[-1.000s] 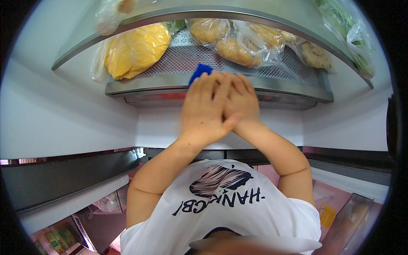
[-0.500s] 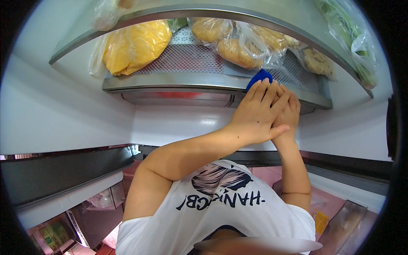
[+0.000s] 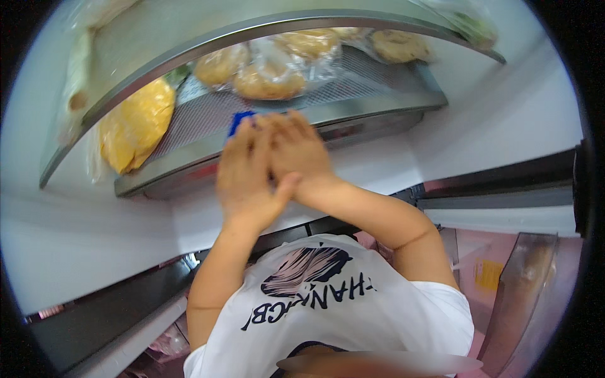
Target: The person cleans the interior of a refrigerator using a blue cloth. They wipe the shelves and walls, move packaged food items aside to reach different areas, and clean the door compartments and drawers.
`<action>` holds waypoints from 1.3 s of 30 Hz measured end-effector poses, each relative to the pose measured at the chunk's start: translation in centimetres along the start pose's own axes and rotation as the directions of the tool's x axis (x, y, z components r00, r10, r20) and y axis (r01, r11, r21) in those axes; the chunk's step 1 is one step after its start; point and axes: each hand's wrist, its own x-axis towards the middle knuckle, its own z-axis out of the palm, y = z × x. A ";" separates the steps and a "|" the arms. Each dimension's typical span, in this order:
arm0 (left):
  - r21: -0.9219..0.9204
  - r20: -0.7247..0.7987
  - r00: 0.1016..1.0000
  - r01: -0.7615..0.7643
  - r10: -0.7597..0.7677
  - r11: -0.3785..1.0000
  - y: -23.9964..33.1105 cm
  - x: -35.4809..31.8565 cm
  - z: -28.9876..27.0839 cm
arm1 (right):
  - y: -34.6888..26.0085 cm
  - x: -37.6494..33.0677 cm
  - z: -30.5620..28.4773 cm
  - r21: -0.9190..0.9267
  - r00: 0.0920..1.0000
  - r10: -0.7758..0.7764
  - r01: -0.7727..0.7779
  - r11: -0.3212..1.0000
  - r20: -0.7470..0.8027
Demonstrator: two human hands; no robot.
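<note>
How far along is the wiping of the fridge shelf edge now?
Done: hard to tell; the shelf edge shows no clear marks or streaks on either side of the hands.
In hand: the left hand and right hand, fingers flat and overlapping, press a blue cloth against the edge, left of its middle.
Left: possibly the stretch toward the right end. The bagged food sits above.

Clear-bagged golden bread rolls [image 3: 268,79] and a bagged yellow lump [image 3: 135,123] crowd the perforated grey metal shelf [image 3: 208,116]; open room lies below its front lip along the white wall [image 3: 491,120].
</note>
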 end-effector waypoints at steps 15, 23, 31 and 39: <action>0.099 0.036 0.994 -0.108 0.105 0.989 1.7 1.2 1.2 | 3.3 -1.1 -1.3 0.029 0.995 -0.019 0.022 0.999 -0.093; 0.009 0.122 0.944 -0.311 0.308 0.950 6.3 5.7 4.6 | 8.7 -5.0 -4.1 -0.110 0.981 0.170 -0.180 0.978 -0.088; -0.178 0.080 0.831 -0.531 0.550 0.829 11.2 11.0 9.0 | 14.3 -8.7 -7.6 -0.344 0.937 0.329 -0.349 0.872 -0.114; -0.257 -0.005 0.736 -0.656 0.678 0.710 15.2 16.0 13.8 | 18.8 -11.4 -8.5 -0.294 0.773 0.621 -0.628 0.720 -0.131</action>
